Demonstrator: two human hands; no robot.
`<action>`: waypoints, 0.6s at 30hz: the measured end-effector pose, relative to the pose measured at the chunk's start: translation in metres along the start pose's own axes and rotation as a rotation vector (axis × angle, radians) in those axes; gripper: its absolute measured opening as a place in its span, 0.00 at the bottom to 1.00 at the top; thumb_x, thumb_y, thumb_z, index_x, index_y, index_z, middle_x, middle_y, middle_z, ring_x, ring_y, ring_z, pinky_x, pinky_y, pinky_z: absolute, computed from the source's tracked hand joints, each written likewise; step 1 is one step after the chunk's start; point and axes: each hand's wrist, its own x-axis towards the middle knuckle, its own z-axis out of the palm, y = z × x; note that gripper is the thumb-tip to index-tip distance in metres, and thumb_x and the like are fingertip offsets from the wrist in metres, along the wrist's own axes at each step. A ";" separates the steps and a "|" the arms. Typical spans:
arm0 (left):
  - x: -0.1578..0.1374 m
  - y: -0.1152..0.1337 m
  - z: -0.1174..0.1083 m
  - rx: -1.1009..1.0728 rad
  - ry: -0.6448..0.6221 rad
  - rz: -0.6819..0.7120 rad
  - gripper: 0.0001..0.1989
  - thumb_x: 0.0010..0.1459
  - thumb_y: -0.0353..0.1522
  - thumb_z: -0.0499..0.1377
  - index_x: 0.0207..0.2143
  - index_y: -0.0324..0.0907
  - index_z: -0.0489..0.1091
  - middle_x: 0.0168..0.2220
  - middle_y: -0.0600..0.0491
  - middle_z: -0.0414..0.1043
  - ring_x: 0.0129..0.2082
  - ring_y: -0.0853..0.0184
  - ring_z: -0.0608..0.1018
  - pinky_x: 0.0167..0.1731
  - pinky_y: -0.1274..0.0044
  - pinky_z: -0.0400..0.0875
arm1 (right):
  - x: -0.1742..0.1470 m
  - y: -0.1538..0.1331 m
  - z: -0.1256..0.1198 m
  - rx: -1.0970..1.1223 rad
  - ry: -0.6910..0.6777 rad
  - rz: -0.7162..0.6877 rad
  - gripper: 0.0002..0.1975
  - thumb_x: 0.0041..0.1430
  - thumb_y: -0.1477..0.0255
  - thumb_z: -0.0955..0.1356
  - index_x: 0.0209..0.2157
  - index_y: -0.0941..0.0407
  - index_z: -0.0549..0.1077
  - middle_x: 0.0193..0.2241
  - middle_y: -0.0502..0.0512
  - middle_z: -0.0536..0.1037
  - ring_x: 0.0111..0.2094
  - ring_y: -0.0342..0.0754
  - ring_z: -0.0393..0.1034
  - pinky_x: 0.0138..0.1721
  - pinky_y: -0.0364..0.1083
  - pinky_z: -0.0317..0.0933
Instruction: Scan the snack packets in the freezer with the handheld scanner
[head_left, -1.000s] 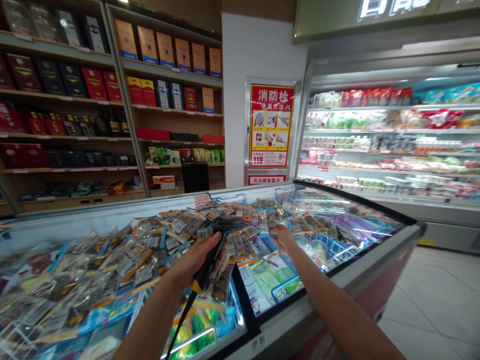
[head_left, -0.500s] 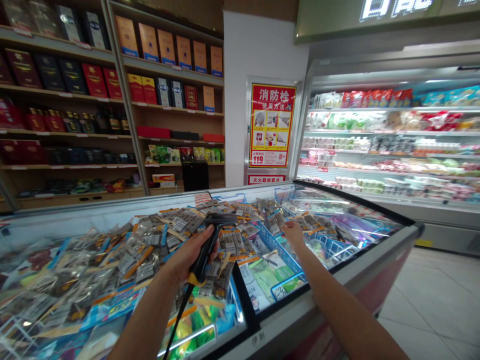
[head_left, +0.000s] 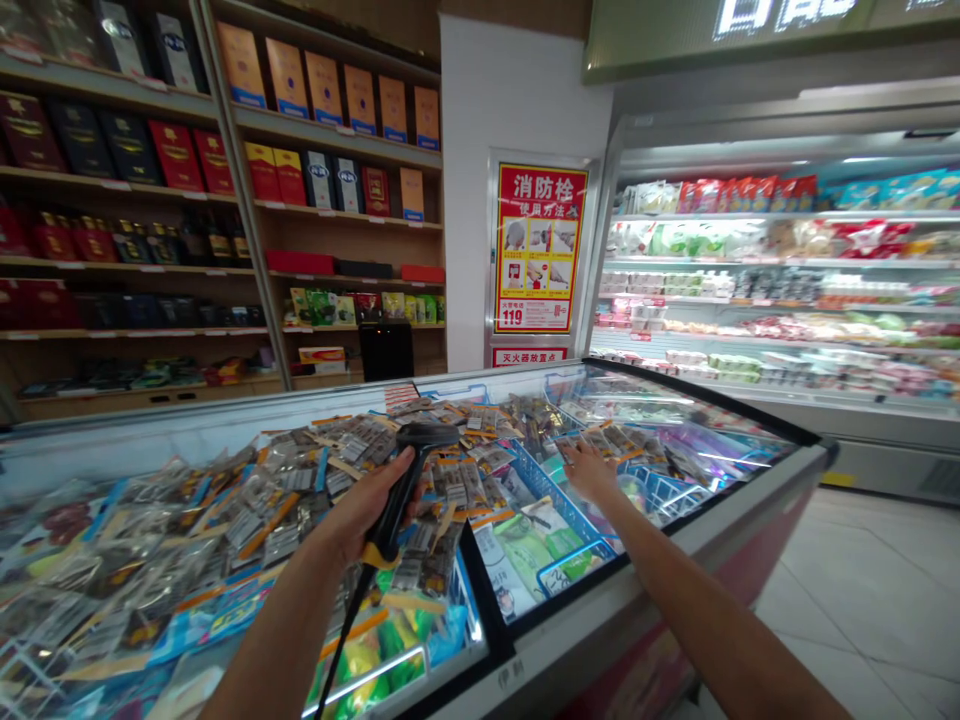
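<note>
My left hand is wrapped around the grip of a black and yellow barcode scanner, its head pointing to the right over the packets. A cable runs down from the grip. My right hand reaches over the freezer's right part, fingers stretched out and apart at the edge of some small clear packets; whether the fingertips touch them I cannot tell. Many similar packets with printed labels and orange strips lie piled on the left side. Below my right hand is a blue basket beside green and white packages.
The chest freezer has a pale rim and a black-framed glass cover. Behind it stand shelves of boxed bottles and a red fire-hydrant sign. A lit refrigerated display fills the right background.
The fingers of my right hand have gone from pinched to spread, leaving a packet by the others. My left hand with the scanner has shifted slightly left.
</note>
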 end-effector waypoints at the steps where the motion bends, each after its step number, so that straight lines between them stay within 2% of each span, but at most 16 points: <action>1: -0.001 0.001 0.000 0.007 0.019 -0.001 0.16 0.51 0.43 0.54 0.24 0.38 0.65 0.18 0.55 0.67 0.14 0.75 0.69 0.13 0.84 0.65 | 0.002 0.004 0.000 -0.016 0.010 0.021 0.19 0.54 0.71 0.58 0.49 0.48 0.64 0.51 0.57 0.62 0.53 0.56 0.52 0.48 0.61 0.47; 5: -0.004 0.005 0.000 0.066 0.114 0.018 0.15 0.50 0.43 0.55 0.25 0.38 0.66 0.18 0.55 0.68 0.14 0.75 0.70 0.13 0.84 0.65 | 0.005 0.016 -0.003 -0.048 0.062 0.116 0.20 0.54 0.71 0.57 0.50 0.50 0.64 0.55 0.57 0.57 0.57 0.58 0.45 0.50 0.63 0.43; 8: -0.002 0.005 -0.006 0.126 0.138 0.040 0.15 0.47 0.43 0.57 0.25 0.39 0.65 0.17 0.56 0.68 0.14 0.75 0.69 0.14 0.83 0.65 | 0.004 0.005 -0.005 -0.009 0.123 0.120 0.21 0.55 0.67 0.58 0.50 0.52 0.64 0.56 0.59 0.56 0.58 0.58 0.44 0.51 0.61 0.43; 11: 0.000 0.006 -0.013 0.169 0.150 0.056 0.17 0.44 0.45 0.58 0.23 0.39 0.64 0.16 0.57 0.67 0.13 0.74 0.68 0.14 0.83 0.63 | -0.001 -0.026 -0.007 0.105 0.138 0.004 0.20 0.55 0.65 0.58 0.48 0.55 0.67 0.52 0.58 0.63 0.54 0.54 0.54 0.51 0.53 0.49; 14: -0.002 0.009 -0.018 0.182 0.130 0.071 0.19 0.41 0.47 0.59 0.20 0.39 0.63 0.14 0.57 0.66 0.13 0.74 0.67 0.13 0.83 0.60 | -0.012 -0.068 -0.011 0.233 0.020 -0.131 0.19 0.55 0.61 0.57 0.38 0.55 0.73 0.40 0.56 0.74 0.43 0.49 0.66 0.43 0.45 0.57; 16: -0.004 0.011 -0.019 0.180 0.118 0.079 0.20 0.39 0.48 0.59 0.20 0.39 0.63 0.14 0.57 0.66 0.13 0.74 0.67 0.14 0.82 0.60 | -0.023 -0.094 -0.015 0.246 -0.072 -0.188 0.22 0.54 0.56 0.57 0.29 0.54 0.75 0.31 0.56 0.76 0.36 0.49 0.69 0.36 0.43 0.59; 18: -0.005 0.012 -0.019 0.184 0.117 0.087 0.20 0.38 0.48 0.60 0.20 0.39 0.64 0.14 0.57 0.66 0.13 0.73 0.67 0.14 0.81 0.60 | -0.033 -0.115 -0.019 0.219 -0.099 -0.208 0.27 0.51 0.51 0.56 0.24 0.56 0.75 0.27 0.59 0.76 0.33 0.51 0.70 0.32 0.45 0.59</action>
